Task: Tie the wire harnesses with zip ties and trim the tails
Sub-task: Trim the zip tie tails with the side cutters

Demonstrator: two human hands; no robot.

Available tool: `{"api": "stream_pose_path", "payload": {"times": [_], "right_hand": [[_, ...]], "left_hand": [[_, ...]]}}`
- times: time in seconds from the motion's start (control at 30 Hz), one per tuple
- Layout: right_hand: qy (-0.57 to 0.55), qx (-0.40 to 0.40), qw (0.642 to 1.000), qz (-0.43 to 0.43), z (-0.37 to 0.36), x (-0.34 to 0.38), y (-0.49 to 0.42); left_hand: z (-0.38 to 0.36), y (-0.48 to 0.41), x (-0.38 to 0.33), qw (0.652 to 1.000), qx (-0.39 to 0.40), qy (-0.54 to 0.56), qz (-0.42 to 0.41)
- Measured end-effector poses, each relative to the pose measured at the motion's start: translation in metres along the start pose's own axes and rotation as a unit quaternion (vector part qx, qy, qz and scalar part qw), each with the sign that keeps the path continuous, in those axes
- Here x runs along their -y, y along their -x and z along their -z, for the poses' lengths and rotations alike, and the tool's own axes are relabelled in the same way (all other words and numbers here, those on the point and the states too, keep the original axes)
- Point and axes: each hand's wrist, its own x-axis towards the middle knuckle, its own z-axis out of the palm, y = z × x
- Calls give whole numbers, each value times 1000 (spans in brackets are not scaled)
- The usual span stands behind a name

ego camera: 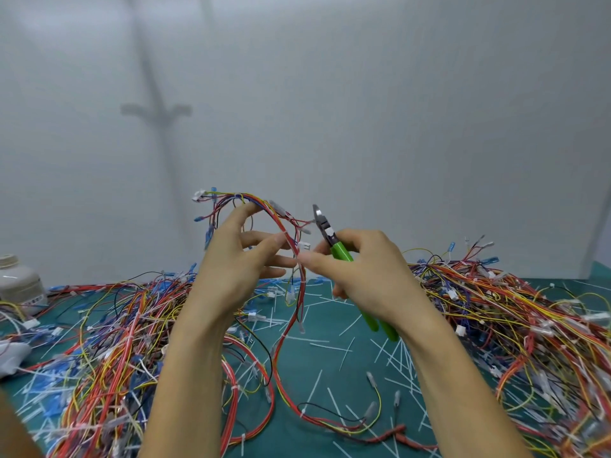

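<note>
Closest to me, by the near edge of the table [307,361], the lower end of the harness [299,292] lies in a loose loop on the green top, among cut tails [314,386] scattered across the middle. A tangled heap of wires [109,342] covers the left side of the table, and another heap [512,325] covers the right.

The rest of the harness climbs from the loop to my hands, which hold it in the air above the middle of the table. My left hand [238,262] is spread, with the fingers nearly straight and the bundle hooked over the forefinger and draped across the others. My right hand [367,276] is curled round the green handles of the cutters [340,251], nose pointing up. Its thumb and forefinger reach out to the bundle just beside my left fingertips; I cannot tell whether they pinch it or only touch it.

The harness looks light and limp, and I expect it to sag and swing wherever it is unsupported. The thin wires would fan apart unless gathered, so I judge the best hold is on the bundled run right beside a tie, not on the small plastic connectors at the ends.

At the far left corner stands a pale jar [20,285], and behind everything is a plain white wall [363,94].
</note>
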Motion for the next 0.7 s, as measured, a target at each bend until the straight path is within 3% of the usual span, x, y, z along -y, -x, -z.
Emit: {"api": "stream_pose_path", "payload": {"times": [0.27,0.47,0.57,0.7], "right_hand": [[-57,-2,998,-6,-9,-5,-4],[-151,-43,988,-5,4,-7,-5],[-174,-57,983,-2,11,-7,-5],[-204,-86,975,2,15,-5,-3]], "left_hand": [[-4,2,-7,1000,-3,8,-28],[27,-2,-2,988,-143,-47,-25],[35,0,3,983,-66,-157,68],[31,6,4,958,163,-188,145]]}}
